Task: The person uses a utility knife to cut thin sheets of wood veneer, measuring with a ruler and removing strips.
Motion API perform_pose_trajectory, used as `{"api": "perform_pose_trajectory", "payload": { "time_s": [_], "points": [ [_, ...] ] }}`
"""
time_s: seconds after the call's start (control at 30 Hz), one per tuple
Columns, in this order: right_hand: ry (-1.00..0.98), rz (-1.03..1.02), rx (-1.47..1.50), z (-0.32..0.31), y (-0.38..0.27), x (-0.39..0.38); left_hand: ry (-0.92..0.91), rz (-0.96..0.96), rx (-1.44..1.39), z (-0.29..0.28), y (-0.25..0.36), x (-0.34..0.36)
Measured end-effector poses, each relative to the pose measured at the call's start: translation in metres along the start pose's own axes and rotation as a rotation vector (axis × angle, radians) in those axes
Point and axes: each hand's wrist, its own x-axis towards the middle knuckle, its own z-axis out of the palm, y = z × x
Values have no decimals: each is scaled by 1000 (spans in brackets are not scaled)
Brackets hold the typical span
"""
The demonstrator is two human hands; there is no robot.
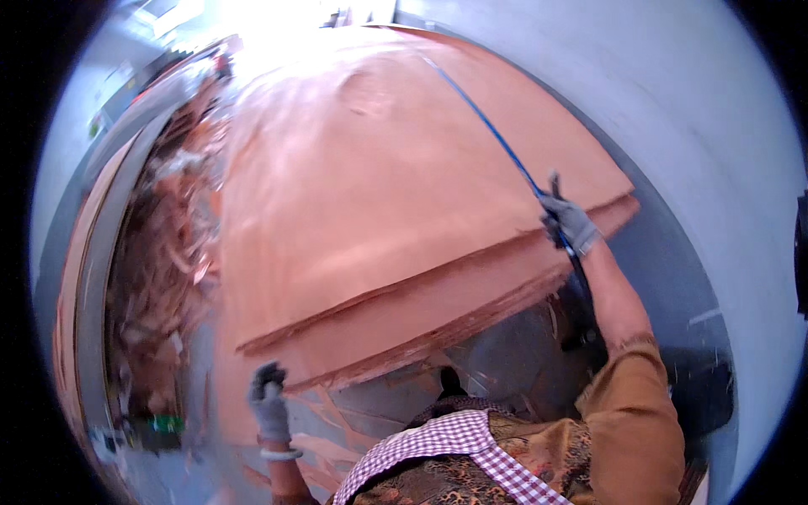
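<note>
My right hand [568, 220], in a grey glove with dark fingers, grips a long thin blue rod [488, 124], one finger sticking up beside it. The rod reaches away over a wide stack of orange-brown thin sheets [379, 185], which look like wood veneer; its far end fades into glare. A darker part of the rod runs back below that hand. My left hand [269, 400], gloved the same way, is beside the stack's near left corner. Its fingers are loosely bent and a little apart, with nothing visible in them. Whether it touches the sheets I cannot tell.
Torn orange-brown scraps [168, 261] lie heaped left of the stack, beside a long grey edge [105, 252]. More strips [337, 421] litter the floor near my feet. A pale wall [673, 118] runs along the right. A dark object [703, 391] stands at lower right.
</note>
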Motion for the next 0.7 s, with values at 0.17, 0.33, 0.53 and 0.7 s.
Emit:
{"api": "perform_pose_trajectory", "payload": {
  "time_s": [0.17,0.33,0.53,0.7],
  "points": [
    [129,-34,-167,-54,4,65,23,-27,2,-24,-21,67],
    [-43,-48,-49,-73,30,70,-18,-296,-268,-5,10,85],
    [65,45,-281,-101,55,48,638,-365,-283,17,9,123],
    [93,-21,-412,-121,71,69,877,-232,-142,-11,0,103]
  ]
}}
